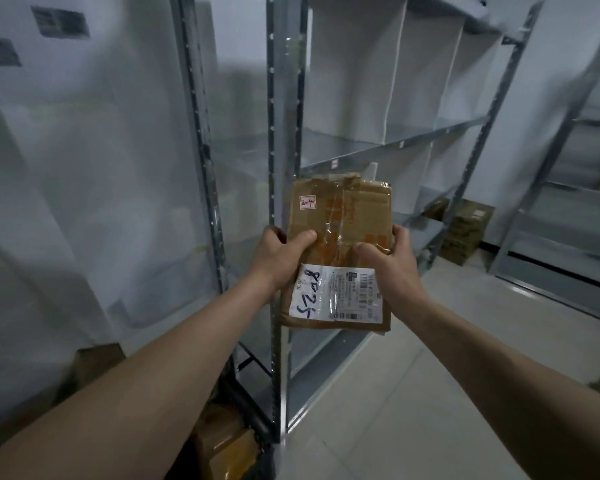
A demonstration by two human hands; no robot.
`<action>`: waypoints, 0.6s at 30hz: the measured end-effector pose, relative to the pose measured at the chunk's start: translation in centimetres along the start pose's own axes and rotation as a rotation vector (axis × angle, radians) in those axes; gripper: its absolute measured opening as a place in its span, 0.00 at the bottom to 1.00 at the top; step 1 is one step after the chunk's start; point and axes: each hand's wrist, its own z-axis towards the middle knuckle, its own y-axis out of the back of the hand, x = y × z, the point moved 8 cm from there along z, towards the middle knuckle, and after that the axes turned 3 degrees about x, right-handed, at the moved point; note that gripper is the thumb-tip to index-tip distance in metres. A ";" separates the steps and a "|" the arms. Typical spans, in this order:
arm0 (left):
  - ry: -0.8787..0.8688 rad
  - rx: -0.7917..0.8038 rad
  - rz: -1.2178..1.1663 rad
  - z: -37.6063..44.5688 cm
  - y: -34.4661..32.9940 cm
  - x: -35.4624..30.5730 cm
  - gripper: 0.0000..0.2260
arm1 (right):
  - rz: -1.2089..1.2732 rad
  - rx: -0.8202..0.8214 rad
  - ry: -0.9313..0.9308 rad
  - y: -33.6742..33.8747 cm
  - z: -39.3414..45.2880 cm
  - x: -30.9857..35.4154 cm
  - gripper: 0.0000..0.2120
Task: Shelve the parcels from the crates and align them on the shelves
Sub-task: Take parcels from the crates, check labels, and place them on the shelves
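Observation:
A flat brown cardboard parcel point(340, 216), taped over and bearing a white shipping label with "8025" written in blue, is held up in front of me at the middle of the view. My left hand point(278, 254) grips its left edge, thumb across the front. My right hand point(392, 261) grips the right edge, thumb on the front and a ring showing on one finger. Behind the parcel stands a grey metal shelf unit point(392, 136) with white dividers and bare shelves.
A metal upright point(276, 168) of the shelving stands just left of the parcel. Brown parcels point(226, 441) lie low beside my left arm. More cartons point(465, 233) sit on the floor at the far right, next to another shelf unit point(568, 202).

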 end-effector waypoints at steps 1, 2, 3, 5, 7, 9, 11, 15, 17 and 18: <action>-0.005 0.022 0.008 0.3 -1.6 -0.6 0.27 | 0.002 -0.020 -0.001 1.5 0.4 -0.3 0.31; -0.008 0.036 0.017 0.6 -3.0 -1.0 0.28 | 0.003 -0.041 -0.001 3.0 0.8 -0.6 0.30; -0.014 0.048 0.024 1.0 -4.5 -1.4 0.28 | 0.006 -0.060 0.002 4.5 1.2 -0.9 0.28; -0.038 0.060 0.064 1.7 -7.4 -2.5 0.27 | 0.011 -0.089 -0.002 7.4 1.8 -1.4 0.27; -0.055 0.079 0.091 2.5 -10.3 -3.5 0.25 | 0.007 -0.105 -0.006 10.2 2.4 -1.8 0.33; -0.075 0.114 0.082 3.2 -13.3 -4.5 0.26 | 0.008 -0.126 0.000 13.1 3.0 -2.1 0.39; -0.104 0.130 0.078 3.9 -16.0 -5.3 0.26 | 0.020 -0.137 0.027 15.6 3.6 -2.1 0.36; -0.129 0.168 0.076 5.7 -20.7 -6.8 0.27 | 0.022 -0.160 0.047 19.7 5.6 -2.9 0.27; -0.131 0.204 0.077 7.1 -23.1 -7.5 0.32 | 0.032 -0.185 0.039 21.7 6.9 -3.9 0.27; -0.136 0.217 0.083 7.8 -24.2 -7.8 0.34 | 0.036 -0.197 0.036 22.6 7.6 -4.3 0.28</action>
